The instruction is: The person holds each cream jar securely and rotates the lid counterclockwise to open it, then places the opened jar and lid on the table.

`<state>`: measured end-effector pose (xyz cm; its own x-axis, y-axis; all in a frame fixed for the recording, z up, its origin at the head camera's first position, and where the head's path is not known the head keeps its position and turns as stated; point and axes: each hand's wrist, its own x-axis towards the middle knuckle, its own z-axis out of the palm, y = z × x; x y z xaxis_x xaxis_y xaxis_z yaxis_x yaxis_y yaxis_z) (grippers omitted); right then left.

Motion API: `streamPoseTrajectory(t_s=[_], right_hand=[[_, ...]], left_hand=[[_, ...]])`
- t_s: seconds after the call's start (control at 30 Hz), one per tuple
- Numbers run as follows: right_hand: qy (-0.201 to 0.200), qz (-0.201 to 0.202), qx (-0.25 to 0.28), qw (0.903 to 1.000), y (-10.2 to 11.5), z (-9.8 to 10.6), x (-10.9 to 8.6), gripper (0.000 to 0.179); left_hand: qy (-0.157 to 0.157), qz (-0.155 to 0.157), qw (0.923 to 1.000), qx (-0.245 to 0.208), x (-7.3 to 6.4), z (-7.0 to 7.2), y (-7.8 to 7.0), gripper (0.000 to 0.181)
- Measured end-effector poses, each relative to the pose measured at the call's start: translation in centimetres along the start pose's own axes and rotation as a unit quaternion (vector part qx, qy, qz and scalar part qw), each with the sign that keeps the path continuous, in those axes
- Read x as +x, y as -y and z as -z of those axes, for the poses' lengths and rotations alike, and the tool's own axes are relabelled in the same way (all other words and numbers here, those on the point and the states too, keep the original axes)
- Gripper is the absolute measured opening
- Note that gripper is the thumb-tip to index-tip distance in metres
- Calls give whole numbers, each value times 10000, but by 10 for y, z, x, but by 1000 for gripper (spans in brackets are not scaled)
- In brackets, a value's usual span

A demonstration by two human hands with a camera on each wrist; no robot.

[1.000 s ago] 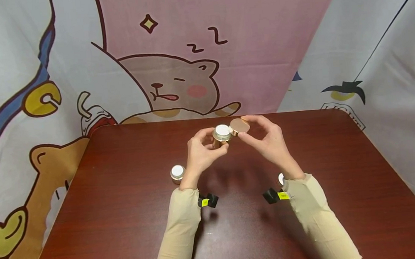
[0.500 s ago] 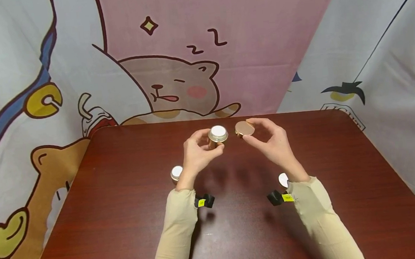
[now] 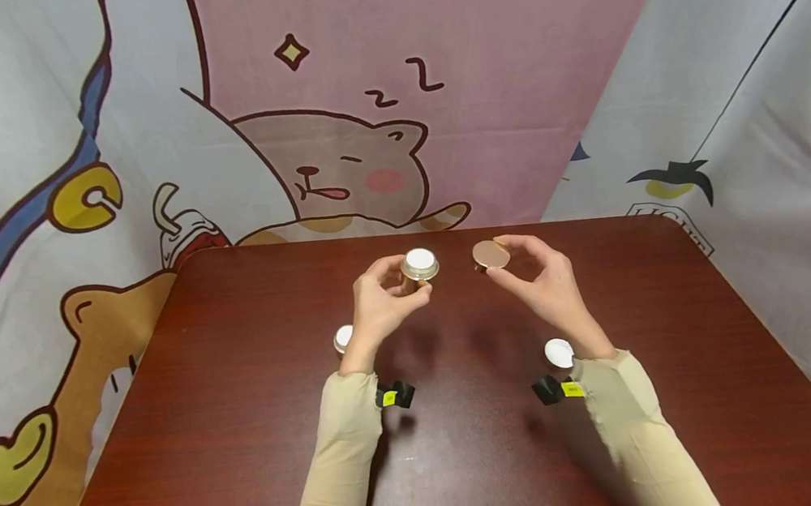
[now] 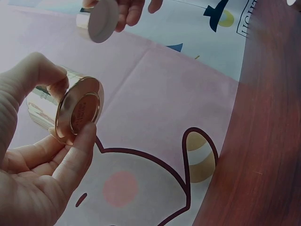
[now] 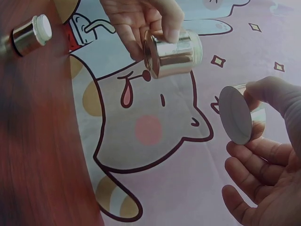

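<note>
My left hand (image 3: 383, 302) grips a shiny gold cosmetic jar (image 5: 171, 54) round its side, above the far part of the table. Its white top (image 3: 420, 259) faces up in the head view, and the left wrist view shows the gold base (image 4: 84, 110). To the right, my right hand (image 3: 546, 284) pinches a round gold jar lid (image 3: 491, 254) by its edge between thumb and fingers. The lid's pale underside (image 5: 235, 115) shows in the right wrist view. A gap separates lid and jar.
A second gold jar (image 5: 30, 35) with a white top stands on the dark red table (image 3: 261, 430), partly behind my left wrist. A white round disc (image 3: 558, 353) lies beside my right wrist. A cartoon-printed cloth (image 3: 493, 98) hangs behind the table's far edge.
The lid has come away from the jar's rim. My left hand has moved left with the jar, my right hand right with the lid, uncovering more of the white disc.
</note>
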<state>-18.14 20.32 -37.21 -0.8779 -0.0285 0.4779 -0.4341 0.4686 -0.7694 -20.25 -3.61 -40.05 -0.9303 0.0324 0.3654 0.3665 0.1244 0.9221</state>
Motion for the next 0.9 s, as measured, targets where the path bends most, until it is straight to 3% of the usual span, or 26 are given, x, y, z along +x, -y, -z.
streamPoseTrajectory(t_s=[0.63,0.9], right_hand=[[-27,-296,-66,9995,-9,11,-8,43],[-79,-208,-232,9995,-16,14,-11,41]], left_hand=[[32,79,10000,29,-1,-2,1,42],[46,77,9999,46,0,-3,2,42]])
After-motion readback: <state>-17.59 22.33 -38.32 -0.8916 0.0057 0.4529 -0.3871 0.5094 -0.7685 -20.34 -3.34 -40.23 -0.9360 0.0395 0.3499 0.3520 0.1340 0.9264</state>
